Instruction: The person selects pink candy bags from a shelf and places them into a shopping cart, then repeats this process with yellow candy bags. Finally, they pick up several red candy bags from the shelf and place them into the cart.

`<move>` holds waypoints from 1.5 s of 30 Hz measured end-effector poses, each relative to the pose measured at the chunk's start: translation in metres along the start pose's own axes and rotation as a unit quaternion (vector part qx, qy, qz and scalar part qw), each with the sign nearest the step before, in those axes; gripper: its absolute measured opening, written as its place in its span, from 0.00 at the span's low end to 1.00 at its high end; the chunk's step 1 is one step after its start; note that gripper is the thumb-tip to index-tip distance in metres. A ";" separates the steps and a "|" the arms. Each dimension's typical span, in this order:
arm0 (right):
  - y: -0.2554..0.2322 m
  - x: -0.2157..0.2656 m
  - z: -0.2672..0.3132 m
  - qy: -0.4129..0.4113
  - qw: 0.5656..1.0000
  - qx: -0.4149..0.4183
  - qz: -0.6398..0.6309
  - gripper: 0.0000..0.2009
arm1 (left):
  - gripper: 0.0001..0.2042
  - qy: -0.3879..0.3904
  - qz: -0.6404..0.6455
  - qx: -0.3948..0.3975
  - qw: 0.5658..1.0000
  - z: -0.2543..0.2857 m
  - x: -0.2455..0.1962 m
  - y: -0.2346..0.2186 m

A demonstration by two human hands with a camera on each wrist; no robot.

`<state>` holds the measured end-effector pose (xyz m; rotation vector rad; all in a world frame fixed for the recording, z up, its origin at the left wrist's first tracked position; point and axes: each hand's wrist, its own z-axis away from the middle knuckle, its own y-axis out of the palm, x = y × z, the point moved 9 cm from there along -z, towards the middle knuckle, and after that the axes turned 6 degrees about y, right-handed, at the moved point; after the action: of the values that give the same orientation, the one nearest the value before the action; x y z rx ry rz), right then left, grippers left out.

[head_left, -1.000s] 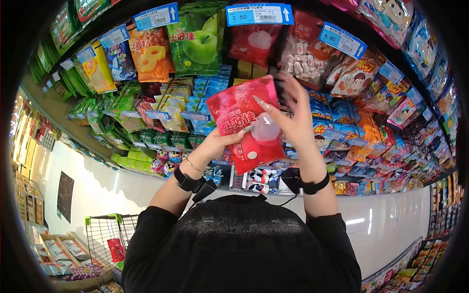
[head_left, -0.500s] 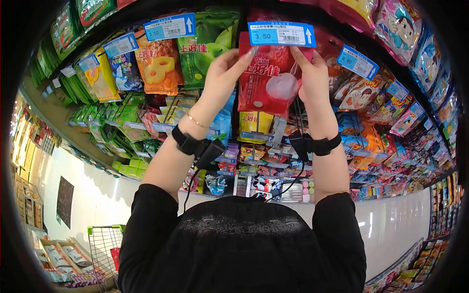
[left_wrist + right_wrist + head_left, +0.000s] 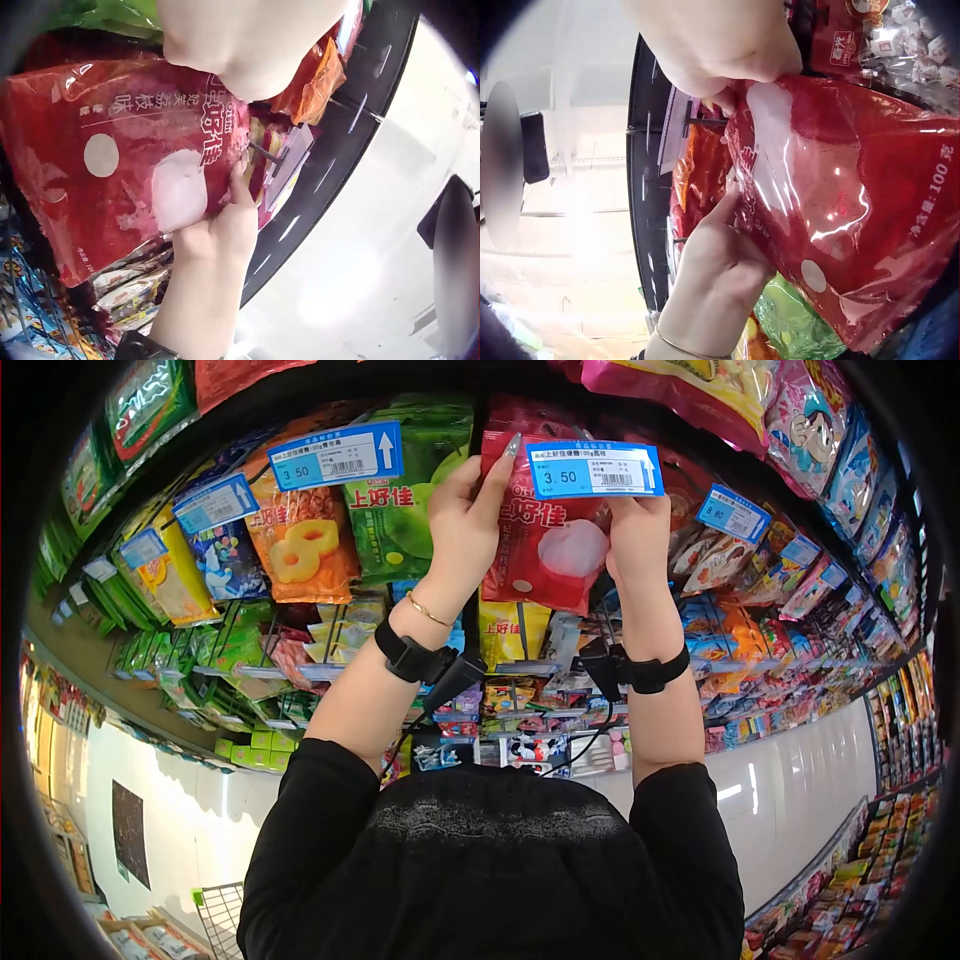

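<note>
I judge the hanging nearly done: my left hand (image 3: 462,525) and right hand (image 3: 638,535) both pinch the red candy bag (image 3: 545,550) at its peg behind the price tag (image 3: 594,469), release still pending.

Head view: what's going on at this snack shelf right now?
A person holds a glossy red plastic snack bag up at a display peg, both hands gripping its top. The left hand is on its left edge, the right hand on its right, just below a blue 3.50 price tag. A green apple-print bag hangs beside it.
</note>
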<state>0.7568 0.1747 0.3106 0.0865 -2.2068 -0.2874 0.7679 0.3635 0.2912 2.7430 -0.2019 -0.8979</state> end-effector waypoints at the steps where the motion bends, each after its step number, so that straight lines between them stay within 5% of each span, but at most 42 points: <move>1: 0.001 -0.001 -0.001 -0.009 1.000 0.008 -0.009 0.07 | 0.10 0.006 -0.025 0.004 1.000 -0.001 -0.002 -0.002; 17: 0.003 0.015 0.007 -0.085 0.991 -0.070 0.076 0.04 | 0.12 0.030 -0.105 0.034 0.993 -0.001 -0.014 -0.006; 22: -0.006 0.004 0.005 -0.036 0.996 -0.049 0.063 0.06 | 0.13 0.038 -0.046 0.039 0.997 -0.004 -0.009 -0.003; 29: -0.008 -0.006 0.004 -0.034 0.999 -0.033 -0.015 0.09 | 0.11 -0.011 -0.109 0.131 0.985 0.006 -0.021 -0.003; 37: -0.009 -0.015 0.012 -0.038 0.990 -0.136 0.010 0.10 | 0.09 0.001 -0.099 0.128 0.987 0.011 -0.008 -0.015; 42: -0.021 -0.034 -0.017 -0.047 0.981 -0.073 0.175 0.12 | 0.08 -0.005 -0.131 0.152 0.980 0.008 0.006 -0.012; 45: 0.001 -0.038 -0.031 -0.056 0.998 -0.019 0.020 0.11 | 0.13 0.013 -0.183 0.174 0.968 0.013 0.011 -0.009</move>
<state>0.8044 0.1770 0.2989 0.0050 -2.3104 -0.3195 0.7694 0.3672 0.2731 3.1834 0.1796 -0.9943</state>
